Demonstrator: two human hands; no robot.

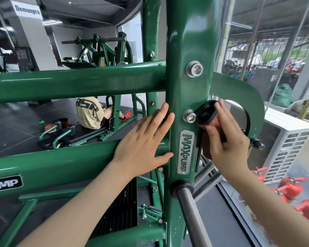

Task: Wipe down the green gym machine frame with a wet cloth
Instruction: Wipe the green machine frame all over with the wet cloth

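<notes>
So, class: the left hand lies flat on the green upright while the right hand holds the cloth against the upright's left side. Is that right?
Not quite. The head view shows the right hand holding the cloth against the right side of the green upright. The left hand does lie flat on it.

Background: person in beige shirt [88,113] seated on floor-level green bench [73,136], second green machine [100,50] behind, white "Demonpro" sign [27,10] on pillar upper left, red fire extinguishers [292,191] and white slatted unit [289,147] at right.
</notes>
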